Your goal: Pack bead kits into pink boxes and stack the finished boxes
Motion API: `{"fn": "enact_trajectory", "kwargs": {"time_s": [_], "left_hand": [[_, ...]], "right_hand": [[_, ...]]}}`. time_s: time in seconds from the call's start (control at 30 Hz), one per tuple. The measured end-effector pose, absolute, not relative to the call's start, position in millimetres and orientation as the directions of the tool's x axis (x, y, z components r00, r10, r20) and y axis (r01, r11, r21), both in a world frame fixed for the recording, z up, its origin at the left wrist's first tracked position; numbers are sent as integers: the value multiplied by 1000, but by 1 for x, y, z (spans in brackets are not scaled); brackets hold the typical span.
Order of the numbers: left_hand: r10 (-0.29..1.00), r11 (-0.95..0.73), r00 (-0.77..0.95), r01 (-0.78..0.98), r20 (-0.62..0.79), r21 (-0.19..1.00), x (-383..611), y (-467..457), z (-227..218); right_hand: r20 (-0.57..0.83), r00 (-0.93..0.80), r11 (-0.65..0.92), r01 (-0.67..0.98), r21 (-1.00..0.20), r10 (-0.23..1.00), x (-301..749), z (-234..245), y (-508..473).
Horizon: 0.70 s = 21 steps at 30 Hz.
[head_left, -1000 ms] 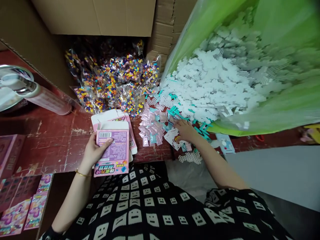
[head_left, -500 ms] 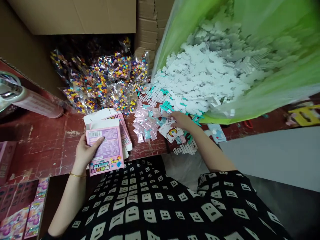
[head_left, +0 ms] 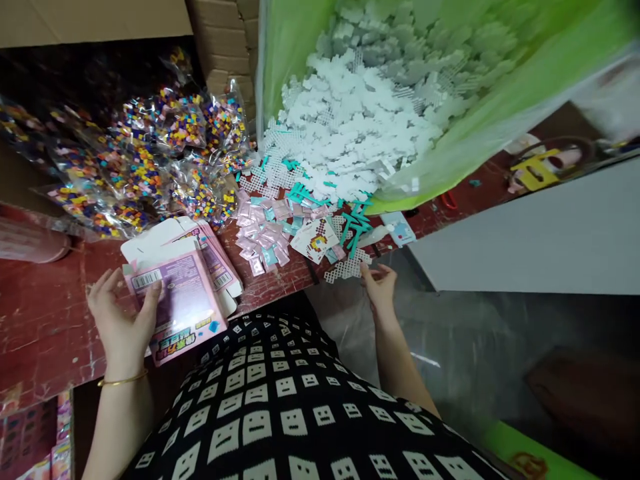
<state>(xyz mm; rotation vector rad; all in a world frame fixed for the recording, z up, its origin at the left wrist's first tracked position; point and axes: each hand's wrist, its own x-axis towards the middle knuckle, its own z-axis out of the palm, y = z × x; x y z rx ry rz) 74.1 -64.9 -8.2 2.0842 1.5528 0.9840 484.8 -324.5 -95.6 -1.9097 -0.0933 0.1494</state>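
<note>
My left hand [head_left: 120,320] holds a flat pink carton [head_left: 183,303] by its upper left corner, with its barcode side up, over the red table's front edge. More flat pink cartons [head_left: 213,253] lie under and behind it. My right hand [head_left: 380,287] hovers just off the table edge with its fingers apart and nothing in it. It is just below a white mesh grid [head_left: 347,267]. Near that grid lie a printed pattern card [head_left: 315,239], small pink and teal sachets [head_left: 265,230] and teal plastic pieces [head_left: 354,230].
A green bag [head_left: 500,100] spills white mesh grids [head_left: 350,127] onto the red table [head_left: 40,313]. Clear bags of coloured beads [head_left: 150,160] are piled at the back left. Cardboard boxes [head_left: 220,40] stand behind. A grey board [head_left: 540,233] lies at the right.
My right hand has drawn back from the card and sachets to the table edge. The view has swung right, and my left hand has shifted its grip to the carton's corner.
</note>
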Motion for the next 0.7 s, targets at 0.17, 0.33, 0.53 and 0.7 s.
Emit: {"fn": "enact_trajectory", "kwargs": {"time_s": [0.17, 0.33, 0.53, 0.7], "left_hand": [[851, -499, 270, 685, 451, 531, 88, -73, 7], [893, -427, 240, 719, 381, 548, 85, -79, -2], [924, -372, 229, 719, 306, 586, 82, -78, -2], [904, -424, 234, 578, 357, 697, 100, -105, 14]], "right_hand": [[-223, 958, -296, -162, -941, 183, 482, -97, -322], [-46, 966, -227, 14, -974, 255, 483, -35, -329], [-41, 732, -211, 142, -967, 680, 505, 11, -257], [-328, 353, -346, -13, -938, 876, 484, 13, -198]]}}
